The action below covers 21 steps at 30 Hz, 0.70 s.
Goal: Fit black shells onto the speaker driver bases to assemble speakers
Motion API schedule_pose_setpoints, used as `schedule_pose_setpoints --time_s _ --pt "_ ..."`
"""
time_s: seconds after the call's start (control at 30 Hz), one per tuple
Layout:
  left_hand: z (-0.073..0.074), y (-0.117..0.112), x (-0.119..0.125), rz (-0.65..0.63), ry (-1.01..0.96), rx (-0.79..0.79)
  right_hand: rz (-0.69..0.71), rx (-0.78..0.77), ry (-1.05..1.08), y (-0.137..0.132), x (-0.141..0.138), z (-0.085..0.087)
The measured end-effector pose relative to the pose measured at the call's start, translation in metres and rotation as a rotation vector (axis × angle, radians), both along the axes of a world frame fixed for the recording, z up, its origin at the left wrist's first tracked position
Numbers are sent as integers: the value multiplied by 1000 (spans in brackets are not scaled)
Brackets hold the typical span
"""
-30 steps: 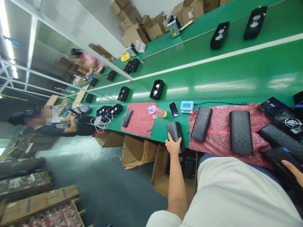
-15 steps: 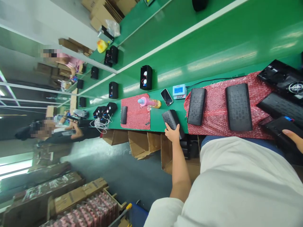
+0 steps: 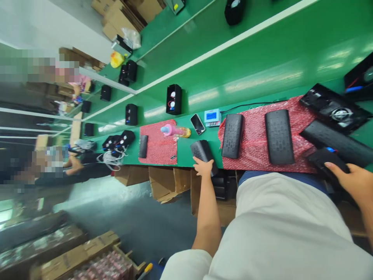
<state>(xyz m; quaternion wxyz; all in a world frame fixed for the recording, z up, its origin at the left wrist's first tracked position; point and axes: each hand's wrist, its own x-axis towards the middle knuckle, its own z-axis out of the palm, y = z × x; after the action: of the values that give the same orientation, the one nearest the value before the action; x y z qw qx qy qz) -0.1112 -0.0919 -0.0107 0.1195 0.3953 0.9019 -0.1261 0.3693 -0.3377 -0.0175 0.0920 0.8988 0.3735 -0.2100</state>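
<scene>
Vs half a second ago: view has swung, everything sits further left in frame. Right hand [image 3: 357, 181], mostly cut off then, now shows back and wrist. Patterned black shell [image 3: 202, 149] is still under the left hand [image 3: 204, 168].

Left: fingers partly spread on the shell's near part, thumb at its right side. Touching; can't tell if it's gripping.
Right: closed on a plain black casing [image 3: 323, 160], thumb flat on top, other fingers mostly hidden. Blue connector [image 3: 330, 149] at the casing's far side.

Shell: at the workbench [image 3: 184, 149] near edge, left of the pink bubble wrap [image 3: 253, 140], near end overhanging. Long axis slants far-left to near-right, far end toward the phone [image 3: 198, 124] side.
Casing: by the near edge, at the wrap's near right corner, similar slant. Can't tell if it's resting or lifted.
</scene>
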Motion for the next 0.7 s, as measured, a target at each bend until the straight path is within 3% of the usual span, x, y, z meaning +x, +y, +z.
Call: schedule_pose_setpoints --time_s 0.1,0.27,0.37,0.47,0.6,0.7 --pt "1 1 9 6 11 34 -109 -96 149 20 -18 35" --pt "3 3 12 -20 3 58 41 -38 196 16 -23 63" --pt "4 4 12 -23 7 64 257 15 69 9 -12 78" --pt "4 7 11 -25 3 63 563 116 8 14 9 91" --pt "4 11 10 -11 -18 58 1021 194 2 46 39 98" --pt "3 13 11 15 -25 74 1286 220 13 80 49 91"
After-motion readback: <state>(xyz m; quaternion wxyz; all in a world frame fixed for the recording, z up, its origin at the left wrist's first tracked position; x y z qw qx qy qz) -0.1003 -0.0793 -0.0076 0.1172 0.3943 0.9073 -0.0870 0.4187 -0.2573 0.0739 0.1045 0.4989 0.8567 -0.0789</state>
